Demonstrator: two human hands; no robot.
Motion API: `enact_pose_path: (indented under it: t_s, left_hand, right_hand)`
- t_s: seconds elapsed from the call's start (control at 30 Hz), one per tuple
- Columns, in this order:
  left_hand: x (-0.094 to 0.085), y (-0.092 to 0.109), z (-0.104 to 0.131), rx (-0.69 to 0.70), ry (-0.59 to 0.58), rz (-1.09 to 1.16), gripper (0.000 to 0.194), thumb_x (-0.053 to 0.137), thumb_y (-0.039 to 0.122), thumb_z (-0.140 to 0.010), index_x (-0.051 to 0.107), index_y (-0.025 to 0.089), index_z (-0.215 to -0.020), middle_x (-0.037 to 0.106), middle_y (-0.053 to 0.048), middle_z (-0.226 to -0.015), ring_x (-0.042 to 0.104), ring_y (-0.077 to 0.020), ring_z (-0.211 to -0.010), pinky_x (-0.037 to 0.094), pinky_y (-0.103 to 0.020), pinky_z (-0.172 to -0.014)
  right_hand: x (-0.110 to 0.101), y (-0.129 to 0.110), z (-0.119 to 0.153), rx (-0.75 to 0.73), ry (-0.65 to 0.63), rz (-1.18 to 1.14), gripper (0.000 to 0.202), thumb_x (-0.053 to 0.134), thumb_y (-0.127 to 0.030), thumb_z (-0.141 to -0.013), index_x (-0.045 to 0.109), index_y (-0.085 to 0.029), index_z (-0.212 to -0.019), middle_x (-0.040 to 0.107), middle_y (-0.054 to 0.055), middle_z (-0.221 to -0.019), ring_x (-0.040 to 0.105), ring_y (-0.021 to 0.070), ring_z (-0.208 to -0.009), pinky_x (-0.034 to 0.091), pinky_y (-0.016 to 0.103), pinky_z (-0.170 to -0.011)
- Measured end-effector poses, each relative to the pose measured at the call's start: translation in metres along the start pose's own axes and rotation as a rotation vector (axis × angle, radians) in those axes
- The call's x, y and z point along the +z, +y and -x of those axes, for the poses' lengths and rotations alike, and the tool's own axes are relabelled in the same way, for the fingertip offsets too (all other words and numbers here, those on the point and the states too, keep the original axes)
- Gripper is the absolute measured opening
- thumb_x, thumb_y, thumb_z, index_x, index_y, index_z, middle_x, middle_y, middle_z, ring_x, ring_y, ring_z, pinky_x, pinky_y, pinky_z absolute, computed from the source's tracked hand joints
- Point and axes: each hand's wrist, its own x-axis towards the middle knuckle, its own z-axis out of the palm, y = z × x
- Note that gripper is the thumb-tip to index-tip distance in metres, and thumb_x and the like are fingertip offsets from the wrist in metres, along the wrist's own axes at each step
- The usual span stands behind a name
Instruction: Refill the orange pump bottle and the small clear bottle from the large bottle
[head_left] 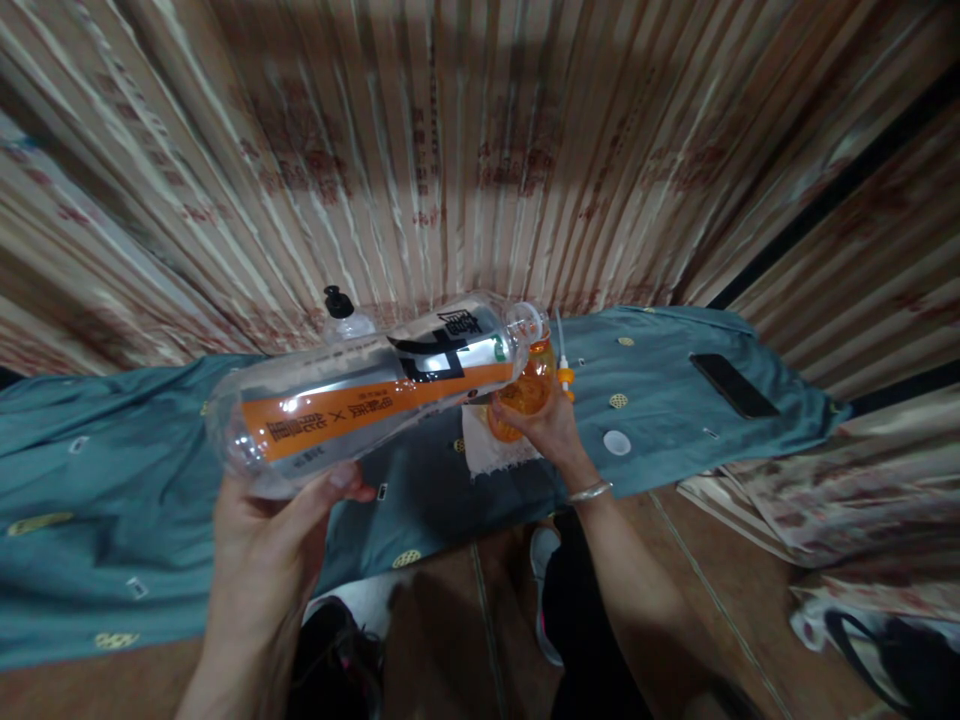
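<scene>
My left hand (277,530) holds a large clear plastic bottle (375,385) with an orange and silver label, tilted nearly on its side. Its open neck points right, over the top of a small orange see-through bottle (534,385). My right hand (551,425) is wrapped round that orange bottle, which stands on or just above a pale cloth (484,450). Just right of it lies an orange cap with a thin white tube (565,376). A round white cap (617,442) is on the teal cloth. Whether liquid is flowing cannot be made out.
A teal cloth (420,520) covers the long surface. Behind the big bottle stands a clear bottle with a black top (339,303). A black phone (733,385) lies at the right. Patterned curtains (450,150) hang behind; bags (892,640) sit at the lower right.
</scene>
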Motion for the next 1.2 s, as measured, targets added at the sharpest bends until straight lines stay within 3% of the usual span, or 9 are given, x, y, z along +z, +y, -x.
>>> enact_pose_path:
  t_s: [0.3,0.53,0.63,0.87,1.07,1.2]
  left_hand:
    - [-0.006,-0.006,-0.005,0.035,-0.019,0.011,0.041,0.102,0.02,-0.058,0.079,0.019,-0.091,0.078,0.001,-0.074,0.074,-0.016,-0.06,0.062,-0.02,-0.046]
    - [-0.006,-0.006,-0.006,0.036,-0.017,0.034,0.038,0.1,0.015,-0.057,0.079,0.02,-0.088,0.078,0.002,-0.071,0.074,-0.0155,-0.061,0.063,-0.019,-0.047]
    - [0.001,-0.001,-0.005,0.039,-0.001,0.02,0.043,0.096,0.012,-0.055,0.081,0.021,-0.093,0.078,0.002,-0.072,0.072,-0.0151,-0.057,0.063,-0.02,-0.046]
    - [0.021,0.009,-0.002,0.03,0.131,0.036,0.033,0.091,0.012,-0.042,0.076,0.019,-0.07,0.073,0.002,-0.062,0.066,-0.0141,-0.049,0.057,-0.019,-0.037]
    - [0.001,-0.002,-0.005,0.092,-0.006,0.004,0.027,0.099,0.017,-0.054,0.074,0.018,-0.065,0.076,0.0,-0.069,0.073,-0.0146,-0.059,0.061,-0.018,-0.045]
    - [-0.006,-0.006,-0.007,0.091,-0.031,0.011,0.031,0.101,0.018,-0.057,0.08,0.02,-0.08,0.078,0.001,-0.074,0.073,-0.0147,-0.06,0.063,-0.02,-0.046]
  right_hand:
    - [0.0,0.008,-0.002,-0.017,-0.022,-0.017,0.082,0.101,-0.042,-0.065,0.065,-0.024,-0.137,0.083,0.01,-0.126,0.08,0.0348,-0.12,0.066,0.053,-0.108]
    - [0.001,0.009,-0.001,-0.039,-0.017,-0.033,0.073,0.1,-0.039,-0.068,0.068,-0.026,-0.132,0.084,0.007,-0.119,0.081,0.0339,-0.117,0.068,0.05,-0.105]
    - [0.0,0.006,-0.001,-0.009,-0.01,-0.032,0.074,0.102,-0.04,-0.065,0.069,-0.024,-0.129,0.085,0.008,-0.119,0.082,0.0342,-0.115,0.068,0.05,-0.105]
    - [-0.001,0.001,-0.001,0.0,0.003,-0.025,0.077,0.102,-0.046,-0.062,0.069,-0.023,-0.127,0.085,0.01,-0.119,0.082,0.0331,-0.111,0.068,0.049,-0.104]
    - [-0.002,-0.003,-0.001,-0.01,0.012,0.027,0.078,0.1,-0.051,-0.061,0.067,-0.021,-0.126,0.084,0.012,-0.118,0.082,0.0361,-0.112,0.067,0.054,-0.104]
    - [-0.001,-0.001,-0.001,-0.023,0.016,0.027,0.077,0.099,-0.051,-0.062,0.068,-0.023,-0.126,0.084,0.012,-0.118,0.081,0.0353,-0.114,0.066,0.052,-0.105]
